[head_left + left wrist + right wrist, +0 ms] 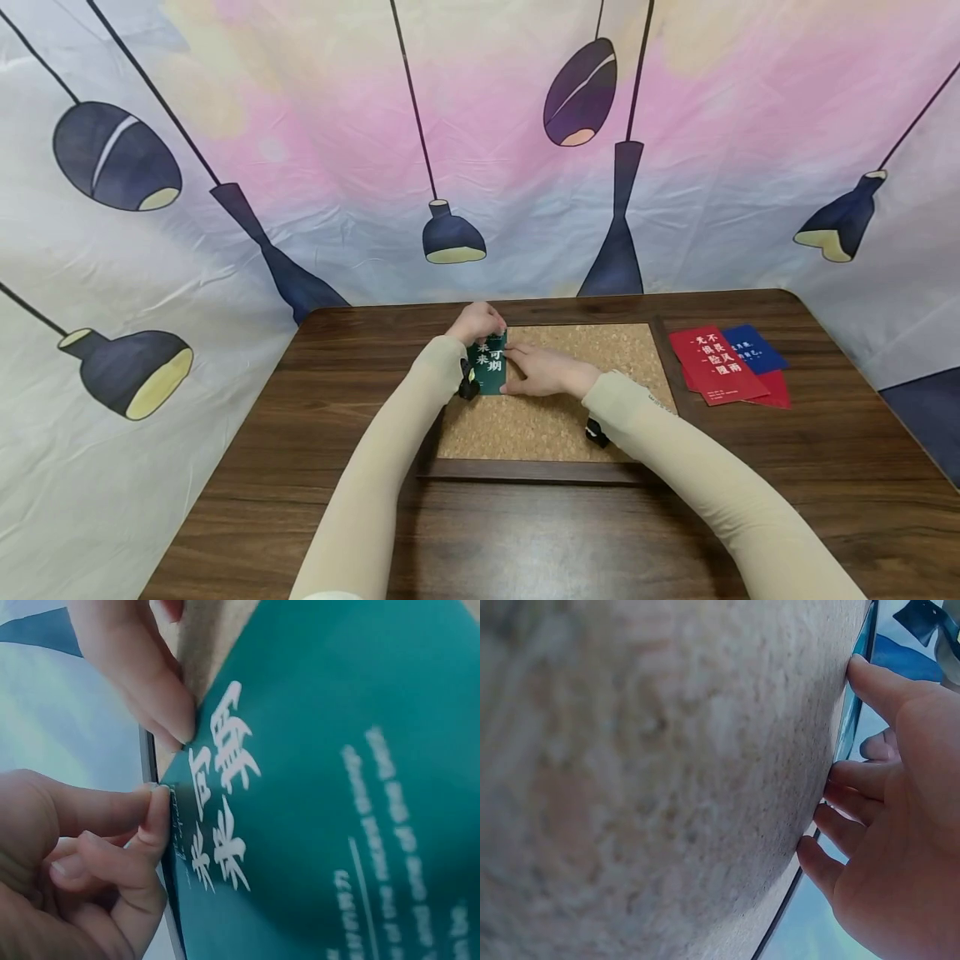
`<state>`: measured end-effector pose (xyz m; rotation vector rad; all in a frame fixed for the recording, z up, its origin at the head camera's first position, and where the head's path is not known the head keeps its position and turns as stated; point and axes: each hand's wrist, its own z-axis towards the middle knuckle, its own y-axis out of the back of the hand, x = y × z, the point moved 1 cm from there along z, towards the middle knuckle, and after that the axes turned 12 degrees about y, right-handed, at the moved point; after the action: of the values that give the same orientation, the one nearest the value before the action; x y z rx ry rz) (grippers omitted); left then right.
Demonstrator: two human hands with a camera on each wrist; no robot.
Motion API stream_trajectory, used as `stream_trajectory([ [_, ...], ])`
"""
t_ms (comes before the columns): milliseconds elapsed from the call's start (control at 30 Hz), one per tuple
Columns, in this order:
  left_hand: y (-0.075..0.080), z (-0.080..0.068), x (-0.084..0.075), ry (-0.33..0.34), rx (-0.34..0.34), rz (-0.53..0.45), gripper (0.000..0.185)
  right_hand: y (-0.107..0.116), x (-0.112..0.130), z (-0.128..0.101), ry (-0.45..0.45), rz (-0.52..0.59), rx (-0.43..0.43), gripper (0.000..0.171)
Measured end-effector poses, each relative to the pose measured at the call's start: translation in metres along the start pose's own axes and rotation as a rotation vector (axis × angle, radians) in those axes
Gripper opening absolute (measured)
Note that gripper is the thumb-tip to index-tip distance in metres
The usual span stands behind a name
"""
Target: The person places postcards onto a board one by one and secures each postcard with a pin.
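Table [570,533] bears corkboard [525,429] before patterned backdrop [502,108], left hand [477,322] pinching green card [491,379], right hand [546,371] spread.

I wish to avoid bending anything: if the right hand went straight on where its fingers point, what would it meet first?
The white-lettered green card, probably at once: the right hand seems to touch its edge, though depth is unclear.
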<state>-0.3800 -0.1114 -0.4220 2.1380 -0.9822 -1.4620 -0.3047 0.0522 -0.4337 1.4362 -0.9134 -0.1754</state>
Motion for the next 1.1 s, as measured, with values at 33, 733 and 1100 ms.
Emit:
stream_trajectory([
  [33,0.0,0.0,-0.0008,0.012,-0.005,-0.004,0.022,0.0001,0.0002,-0.0001,0.0,-0.001,-0.001,0.079],
  [733,-0.0007,-0.0016,-0.0087,0.138,0.0,-0.016,0.034,0.0001,0.002,-0.0004,-0.013,0.008,0.003,0.079],
  [1100,0.0027,-0.0041,-0.0004,0.018,0.076,-0.064,0.02,-0.0003,0.0007,0.0006,-0.018,0.014,0.006,0.078],
])
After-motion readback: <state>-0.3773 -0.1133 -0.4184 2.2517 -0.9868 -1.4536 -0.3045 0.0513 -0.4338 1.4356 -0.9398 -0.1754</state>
